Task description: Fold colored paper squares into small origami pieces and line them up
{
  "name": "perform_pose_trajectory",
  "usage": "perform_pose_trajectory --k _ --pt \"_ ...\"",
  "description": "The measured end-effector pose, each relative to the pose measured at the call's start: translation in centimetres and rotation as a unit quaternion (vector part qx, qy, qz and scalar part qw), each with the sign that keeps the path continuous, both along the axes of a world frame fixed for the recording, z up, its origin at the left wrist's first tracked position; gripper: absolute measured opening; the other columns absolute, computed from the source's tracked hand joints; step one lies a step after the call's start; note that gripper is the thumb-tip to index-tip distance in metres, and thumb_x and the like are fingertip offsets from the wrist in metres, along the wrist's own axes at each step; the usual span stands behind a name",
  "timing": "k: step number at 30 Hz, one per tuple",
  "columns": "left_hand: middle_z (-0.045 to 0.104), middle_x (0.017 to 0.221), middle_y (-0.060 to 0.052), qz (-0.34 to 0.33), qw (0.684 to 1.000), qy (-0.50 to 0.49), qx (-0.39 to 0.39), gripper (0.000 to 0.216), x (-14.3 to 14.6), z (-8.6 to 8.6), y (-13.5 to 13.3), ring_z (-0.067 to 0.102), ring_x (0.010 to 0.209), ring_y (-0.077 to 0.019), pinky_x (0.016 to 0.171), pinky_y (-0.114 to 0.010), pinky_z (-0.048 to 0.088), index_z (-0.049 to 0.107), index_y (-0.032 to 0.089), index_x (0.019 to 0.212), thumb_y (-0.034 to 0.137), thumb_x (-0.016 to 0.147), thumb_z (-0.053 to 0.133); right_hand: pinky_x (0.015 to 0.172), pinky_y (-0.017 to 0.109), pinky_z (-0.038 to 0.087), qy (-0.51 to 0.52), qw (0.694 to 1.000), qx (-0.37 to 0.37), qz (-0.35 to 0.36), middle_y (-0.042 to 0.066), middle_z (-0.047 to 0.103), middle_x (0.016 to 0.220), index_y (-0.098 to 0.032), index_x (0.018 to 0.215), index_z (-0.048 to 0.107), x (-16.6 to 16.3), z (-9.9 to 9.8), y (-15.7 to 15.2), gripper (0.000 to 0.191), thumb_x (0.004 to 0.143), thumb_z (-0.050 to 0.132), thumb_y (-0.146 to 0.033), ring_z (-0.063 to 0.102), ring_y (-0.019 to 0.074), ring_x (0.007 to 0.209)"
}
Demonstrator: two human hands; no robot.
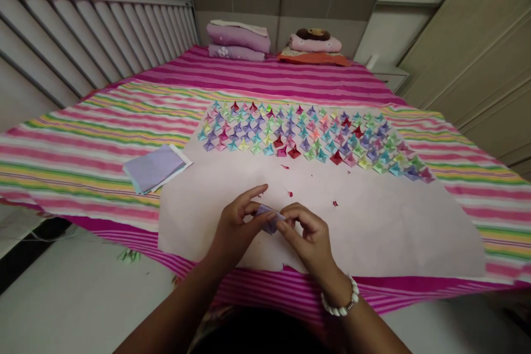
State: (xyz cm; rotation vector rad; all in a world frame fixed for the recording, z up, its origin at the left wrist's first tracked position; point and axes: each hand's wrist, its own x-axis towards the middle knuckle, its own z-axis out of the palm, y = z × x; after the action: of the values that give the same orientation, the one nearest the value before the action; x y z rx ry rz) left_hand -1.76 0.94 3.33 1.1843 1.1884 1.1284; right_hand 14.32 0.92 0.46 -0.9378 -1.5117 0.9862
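Observation:
Both hands meet over the near part of a large pale paper sheet (373, 221) spread on the bed. Between them is a small folded piece of purple paper (271, 224). My left hand (240, 224) pinches its left side, with the index finger stretched out above. At the right corner, the thumb and fingertips of my right hand (307, 232) grip the same piece; a white beaded bracelet (342, 298) circles that wrist. Rows of small folded paper pieces (290, 130) in many colours cover the far part of the sheet. The fingers partly hide the purple paper.
A stack of purple, white and blue paper squares (155, 168) lies left of the sheet on the striped bedspread (83, 149). Small red scraps (335, 204) dot the sheet. Folded bedding (238, 41) sits by the headboard (282, 11). A slatted rail (103, 22) borders the left side.

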Motion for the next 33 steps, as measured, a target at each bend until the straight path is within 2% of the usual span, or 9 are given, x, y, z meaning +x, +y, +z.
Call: perform_pose_trajectory --k 4,8,11,17,21,24,28,30,33 --pt "0.071 0.069 -0.001 -0.007 1.0 0.005 -0.013 0.048 0.1 -0.1 0.1 0.064 0.066 -0.0161 0.067 -0.029 0.05 0.062 0.016 0.116 0.029 0.071 0.074 0.06 0.031 0.042 0.003 1.0 -0.02 0.008 0.002 0.057 0.067 -0.021 0.068 0.062 0.0 0.4 0.0 0.019 0.085 0.061 -0.031 0.051 0.016 0.064" --pt "0.071 0.069 -0.002 -0.016 0.999 -0.038 -0.034 0.023 0.1 -0.5 0.5 0.062 0.063 -0.0148 0.061 -0.028 0.049 0.071 0.016 0.088 0.032 0.072 0.072 0.06 0.03 0.041 0.01 1.0 -0.021 0.006 0.001 0.056 0.067 -0.021 0.066 0.061 -0.1 0.3 0.0 0.021 0.085 0.062 -0.031 0.051 0.0154 0.063" --pt "0.07 0.067 -0.002 -0.011 0.998 -0.044 -0.039 0.018 0.2 -0.5 0.8 0.061 0.062 -0.0144 0.06 -0.027 0.048 0.072 0.016 0.075 0.033 0.073 0.07 0.059 0.029 0.039 0.025 0.998 -0.06 0.007 0.0 0.055 0.064 -0.02 0.065 0.06 -0.1 0.2 0.1 0.022 0.083 0.063 -0.033 0.048 0.0143 0.061" --pt "0.068 0.067 -0.001 -0.025 0.999 -0.017 -0.034 0.015 0.4 -0.3 0.9 0.059 0.067 -0.0141 0.063 -0.026 0.045 0.073 0.018 0.069 0.032 0.072 0.07 0.057 0.027 0.037 0.046 0.974 -0.202 0.093 -0.002 0.057 0.063 -0.019 0.073 0.067 -0.6 0.1 0.3 0.021 0.069 0.076 -0.037 0.047 0.0129 0.058" --pt "0.061 0.053 0.001 -0.051 0.997 -0.04 -0.049 0.019 0.5 -0.4 1.2 0.054 0.049 -0.0124 0.05 -0.026 0.042 0.068 0.017 0.063 0.034 0.071 0.069 0.054 0.026 0.036 0.046 0.967 -0.232 0.091 -0.001 0.06 0.057 -0.017 0.063 0.067 -1.4 -0.2 0.2 0.022 0.071 0.073 -0.037 0.046 0.0116 0.053" --pt "0.057 0.048 0.002 -0.072 0.993 -0.069 -0.068 0.022 0.7 -0.5 1.4 0.051 0.041 -0.0116 0.045 -0.026 0.04 0.066 0.016 0.066 0.037 0.074 0.067 0.054 0.026 0.037 0.082 0.959 -0.257 0.083 0.001 0.063 0.056 -0.017 0.06 0.068 -1.8 -0.8 0.3 0.022 0.07 0.073 -0.035 0.047 0.0114 0.052" --pt "0.059 0.052 0.003 -0.074 0.992 -0.081 -0.059 0.021 0.7 -0.8 1.4 0.053 0.045 -0.0111 0.05 -0.026 0.042 0.067 0.015 0.077 0.036 0.075 0.067 0.054 0.025 0.038 0.13 0.952 -0.27 0.066 0.002 0.065 0.056 -0.016 0.061 0.069 -1.8 -1.5 0.6 0.02 0.068 0.075 -0.034 0.05 0.0114 0.051" --pt "0.057 0.05 0.003 -0.079 0.993 -0.077 -0.051 0.023 0.6 -1.1 1.2 0.054 0.049 -0.0119 0.054 -0.027 0.043 0.066 0.015 0.071 0.037 0.076 0.066 0.055 0.026 0.04 0.133 0.952 -0.267 0.066 0.002 0.066 0.057 -0.016 0.062 0.07 -1.7 -1.6 0.6 0.021 0.068 0.075 -0.035 0.052 0.0122 0.053" --pt "0.06 0.054 0.002 -0.048 0.997 -0.039 -0.047 0.025 0.0 -1.5 1.2 0.054 0.056 -0.0123 0.06 -0.027 0.043 0.065 0.015 0.064 0.037 0.075 0.066 0.058 0.026 0.041 0.122 0.953 -0.266 0.079 0.001 0.066 0.062 -0.017 0.067 0.071 -1.5 -1.7 0.4 0.019 0.068 0.077 -0.035 0.053 0.0125 0.056"
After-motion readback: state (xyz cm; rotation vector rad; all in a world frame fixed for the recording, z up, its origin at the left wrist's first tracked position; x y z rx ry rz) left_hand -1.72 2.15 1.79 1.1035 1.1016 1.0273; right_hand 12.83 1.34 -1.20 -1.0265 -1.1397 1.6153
